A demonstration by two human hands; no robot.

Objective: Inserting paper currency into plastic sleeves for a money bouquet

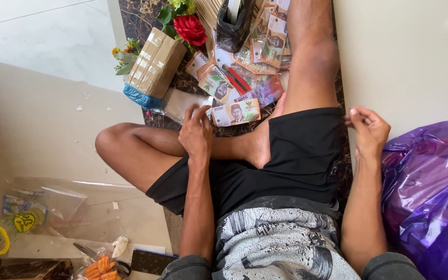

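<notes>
Dark marble flooring (pixel 140 16) between pale tiles carries a spread of banknotes (pixel 265 39), a red rose (pixel 190 28), a brown cardboard box (pixel 155 63) and red-handled scissors (pixel 237 79). Left hand (pixel 197 132), fingers curled, grips the edge of a folded banknote (pixel 237 112) lying by the person's foot. Right hand (pixel 370 132) hovers beside a purple plastic bag (pixel 431 192), fingertips pinched together; whether they hold anything cannot be told.

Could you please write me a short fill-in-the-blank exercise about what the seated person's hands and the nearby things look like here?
1. The left hand touches a folded ____ on the floor.
2. The right hand is beside a crumpled ____ plastic sheet.
3. Beside the cardboard box lies a ____ rose.

Missing words: banknote; purple; red
</notes>
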